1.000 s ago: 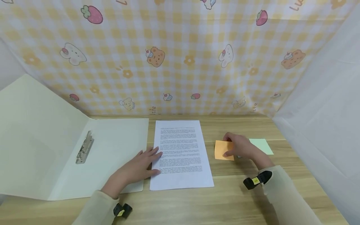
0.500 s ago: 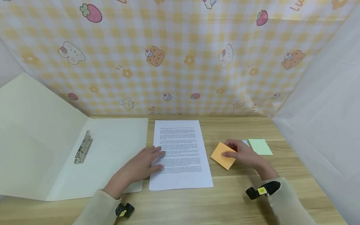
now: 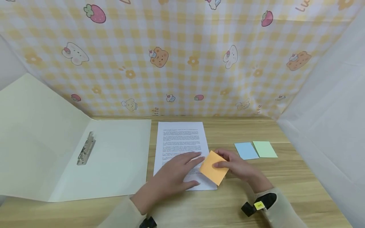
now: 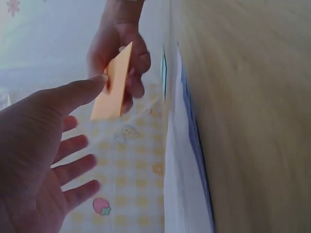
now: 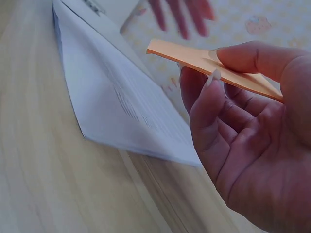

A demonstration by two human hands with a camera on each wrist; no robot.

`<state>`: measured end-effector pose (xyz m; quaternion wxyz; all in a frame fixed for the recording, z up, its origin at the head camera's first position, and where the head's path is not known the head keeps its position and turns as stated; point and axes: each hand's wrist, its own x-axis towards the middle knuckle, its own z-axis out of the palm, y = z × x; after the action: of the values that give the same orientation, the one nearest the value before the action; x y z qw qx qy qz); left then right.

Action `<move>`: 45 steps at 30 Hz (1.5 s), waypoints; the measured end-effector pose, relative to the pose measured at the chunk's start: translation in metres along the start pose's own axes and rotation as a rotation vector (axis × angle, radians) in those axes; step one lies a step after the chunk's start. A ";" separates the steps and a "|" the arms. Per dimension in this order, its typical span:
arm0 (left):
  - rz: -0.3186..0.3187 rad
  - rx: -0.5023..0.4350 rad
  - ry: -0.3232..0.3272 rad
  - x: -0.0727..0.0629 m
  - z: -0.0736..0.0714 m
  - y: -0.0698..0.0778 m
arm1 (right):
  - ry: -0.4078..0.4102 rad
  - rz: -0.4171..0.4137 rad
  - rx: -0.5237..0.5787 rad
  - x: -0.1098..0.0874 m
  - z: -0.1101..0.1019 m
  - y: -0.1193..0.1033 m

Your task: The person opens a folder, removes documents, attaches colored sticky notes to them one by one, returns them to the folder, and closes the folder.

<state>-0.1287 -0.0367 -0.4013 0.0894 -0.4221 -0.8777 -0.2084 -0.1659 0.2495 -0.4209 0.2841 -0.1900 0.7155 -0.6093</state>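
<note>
An orange sticky note pad (image 3: 213, 169) is pinched between the thumb and fingers of my right hand (image 3: 239, 169), raised over the lower right corner of the printed sheets (image 3: 182, 139). In the right wrist view the pad (image 5: 209, 63) shows its thin edge, thumb on top and fingers beneath. My left hand (image 3: 171, 177) is above the sheets, fingers spread towards the pad and holding nothing. The left wrist view has the left hand (image 4: 43, 150) with thumb and fingers apart; its thumb overlaps the pad (image 4: 112, 87), and whether they touch I cannot tell.
Blue (image 3: 246, 150) and green (image 3: 265, 149) sticky note pads lie side by side on the wooden table (image 3: 285, 183) at the right. At the left lies an open white folder (image 3: 122, 152) with a metal clip (image 3: 86, 148). A checked cloth (image 3: 182, 63) hangs behind.
My right hand has picked the orange pad up off the table and carried it left, uncovering the blue pad. My left hand has left the sheets' left edge and moved right towards the pad.
</note>
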 end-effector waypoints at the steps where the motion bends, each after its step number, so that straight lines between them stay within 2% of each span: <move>1: 0.030 0.017 0.028 0.002 0.003 0.002 | -0.011 0.002 0.002 0.002 0.004 -0.001; 4: 0.084 0.062 0.079 0.007 0.012 0.004 | -0.031 0.015 0.012 0.006 0.014 -0.002; 15: 0.109 0.096 0.095 0.014 0.025 -0.002 | -0.038 0.046 0.066 0.013 0.025 0.006; 23: 0.142 0.050 0.110 0.014 0.027 -0.004 | -0.114 -0.051 0.144 0.013 0.029 0.008; 29: 0.079 0.013 0.085 0.014 0.026 -0.002 | -0.170 -0.063 0.269 0.012 0.030 0.008; 36: 0.014 0.004 0.176 0.016 0.028 0.002 | -0.176 -0.026 0.556 0.006 0.034 0.010; 39: -0.007 -0.010 0.188 0.017 0.028 0.003 | -0.179 -0.035 0.640 0.008 0.040 0.010; 45: -0.016 -0.027 0.182 0.017 0.029 0.002 | -0.139 -0.077 0.636 0.013 0.051 0.011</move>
<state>-0.1369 -0.0107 -0.4207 0.1616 -0.3957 -0.8663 -0.2585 -0.1429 0.2045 -0.4385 0.3541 -0.1599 0.4607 -0.7980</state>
